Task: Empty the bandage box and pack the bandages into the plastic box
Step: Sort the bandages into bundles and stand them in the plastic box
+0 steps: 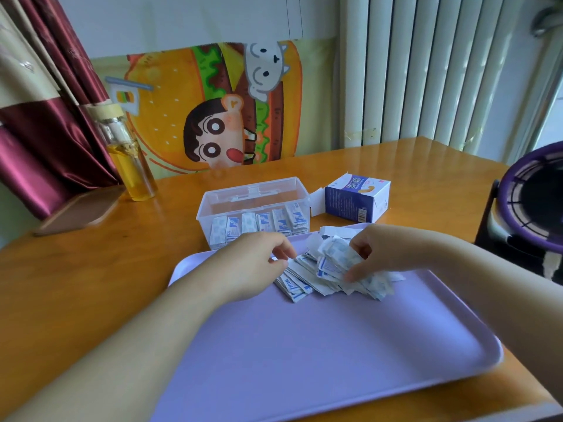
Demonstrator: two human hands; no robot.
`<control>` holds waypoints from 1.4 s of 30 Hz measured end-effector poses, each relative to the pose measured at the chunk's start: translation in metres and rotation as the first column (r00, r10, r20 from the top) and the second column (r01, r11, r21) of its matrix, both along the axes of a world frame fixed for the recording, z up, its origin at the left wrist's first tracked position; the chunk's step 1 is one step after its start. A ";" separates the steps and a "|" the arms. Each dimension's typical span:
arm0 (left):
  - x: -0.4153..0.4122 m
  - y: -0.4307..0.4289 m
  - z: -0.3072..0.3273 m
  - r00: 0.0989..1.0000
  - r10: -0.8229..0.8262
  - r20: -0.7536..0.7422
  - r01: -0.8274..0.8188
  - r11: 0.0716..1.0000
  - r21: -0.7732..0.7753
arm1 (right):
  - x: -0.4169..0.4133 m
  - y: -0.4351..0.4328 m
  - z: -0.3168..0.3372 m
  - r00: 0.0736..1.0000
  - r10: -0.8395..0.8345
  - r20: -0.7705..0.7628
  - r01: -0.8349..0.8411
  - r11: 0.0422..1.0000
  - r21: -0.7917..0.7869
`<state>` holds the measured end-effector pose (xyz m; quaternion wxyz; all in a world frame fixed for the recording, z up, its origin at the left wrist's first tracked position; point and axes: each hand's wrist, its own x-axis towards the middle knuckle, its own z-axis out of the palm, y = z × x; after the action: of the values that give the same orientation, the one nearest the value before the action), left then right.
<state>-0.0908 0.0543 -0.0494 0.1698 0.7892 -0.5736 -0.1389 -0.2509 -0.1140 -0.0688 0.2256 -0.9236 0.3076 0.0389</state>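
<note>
- My right grip (377, 251) is curled round a loose bunch of bandages (333, 260), thumb underneath and fingers over the top. The bunch is fanned and uneven.
- My left grip (253, 263) is curled too, its fingertips at the left edge of the pile (307, 284). I cannot tell whether it has pinched a wrapper or only touches one.
- The pile lies at the far end of the lilac tray (304, 360), between my two grips, with wrappers pointing every way.
- To do this step well, I judge I should square the bunch first. The left grip can tap the ends level, so that the wrappers face one way and stand as one block.
- The plastic box (210, 205) stands open on the tabletop (91, 269) just beyond the tray. A row of bandages stands upright along its near wall.
- The new block should go in on edge beside that row, not dropped flat. Otherwise the later ones will probably not fit.
- The bandage box (356, 199) lies just right of the plastic box with its flap open. I cannot see into it, so it is worth checking before I call it empty.
</note>
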 end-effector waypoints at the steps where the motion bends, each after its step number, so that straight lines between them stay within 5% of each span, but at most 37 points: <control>1: 0.001 0.001 0.000 1.000 -0.002 -0.015 0.002 1.000 -0.006 | -0.001 -0.001 0.003 1.000 -0.011 0.023 0.011 1.000 0.009; 6: 0.009 0.007 0.004 0.989 0.012 -0.144 -0.017 0.999 -0.034 | -0.001 -0.005 0.019 0.965 -0.079 0.252 0.044 0.989 0.143; 9: 0.011 0.004 0.003 0.929 0.009 -0.369 -0.042 0.996 -0.080 | 0.012 0.007 0.028 0.925 -0.099 0.367 0.016 0.975 0.223; 13: 0.006 -0.003 -0.007 0.591 0.000 -0.807 -0.187 0.973 -0.137 | 0.044 0.038 0.021 0.884 -0.055 0.465 -0.110 0.941 0.321; 17: 0.029 0.000 -0.021 0.395 0.034 -0.918 -0.404 0.904 -0.140 | 0.073 0.049 0.007 0.862 -0.086 0.499 -0.151 0.897 0.415; 19: 0.047 0.005 -0.028 0.405 0.081 -0.911 -0.427 0.897 -0.111 | 0.081 0.047 -0.001 0.879 -0.092 0.468 -0.155 0.873 0.463; 21: 0.063 0.012 -0.035 0.509 0.119 -0.853 -0.387 0.916 -0.103 | 0.083 0.045 -0.009 0.879 -0.120 0.462 -0.158 0.841 0.517; 24: 0.075 0.020 -0.040 0.795 0.221 -0.564 -0.309 0.949 -0.063 | 0.082 0.045 -0.017 0.863 -0.162 0.478 -0.185 0.780 0.598; 27: 0.073 0.022 -0.038 0.913 0.315 -0.258 -0.353 0.929 -0.113 | 0.083 0.046 -0.023 0.867 -0.152 0.474 -0.218 0.741 0.636; 30: 0.067 0.024 -0.031 0.926 0.238 -0.294 -0.323 0.901 -0.288 | 0.087 0.048 -0.026 0.857 -0.133 0.497 -0.266 0.712 0.649; 32: 0.059 0.024 -0.029 0.870 0.111 -0.480 -0.254 0.936 -0.244 | 0.087 0.051 -0.026 0.849 -0.126 0.513 -0.284 0.710 0.644; 37: 0.051 0.018 -0.039 0.851 0.080 -0.518 -0.258 0.924 -0.282 | 0.084 0.055 -0.023 0.827 -0.122 0.549 -0.292 0.741 0.604; 42: 0.051 0.022 -0.036 0.738 0.059 -0.672 -0.355 0.881 -0.312 | 0.083 0.055 -0.022 0.774 -0.214 0.596 -0.300 0.704 0.643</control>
<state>-0.0397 0.0764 -0.0856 0.5366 0.6971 -0.4019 -0.2540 -0.1682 -0.0594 -0.0904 0.6504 -0.7286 0.1510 -0.1523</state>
